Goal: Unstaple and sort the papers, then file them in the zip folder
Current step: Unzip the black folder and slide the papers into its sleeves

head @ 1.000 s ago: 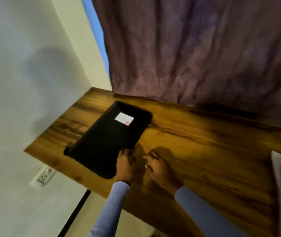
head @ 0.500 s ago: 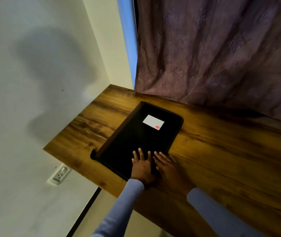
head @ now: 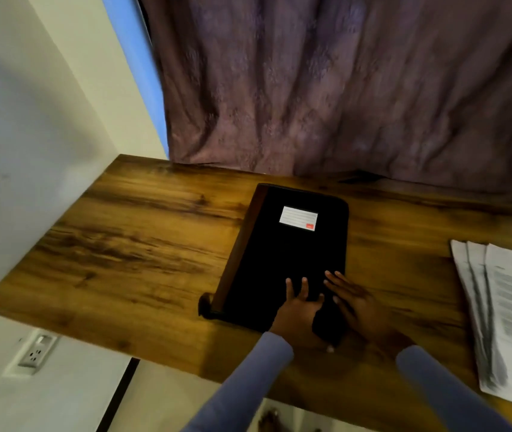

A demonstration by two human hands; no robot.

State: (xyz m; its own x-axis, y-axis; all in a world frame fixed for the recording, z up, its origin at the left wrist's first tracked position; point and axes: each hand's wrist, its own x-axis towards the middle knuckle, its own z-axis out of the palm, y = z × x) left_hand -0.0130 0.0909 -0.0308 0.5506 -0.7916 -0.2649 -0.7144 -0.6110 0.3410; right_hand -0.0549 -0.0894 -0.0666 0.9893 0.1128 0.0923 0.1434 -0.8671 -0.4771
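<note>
Now that the black zip folder (head: 282,263) has slid from the worktop's (head: 142,244) left corner toward the papers (head: 510,319), filing looks closer. Both the left hand (head: 298,310) and right hand (head: 357,304) press flat, fingers straight, on its near end. It lies closed; its contents are hidden.
</note>
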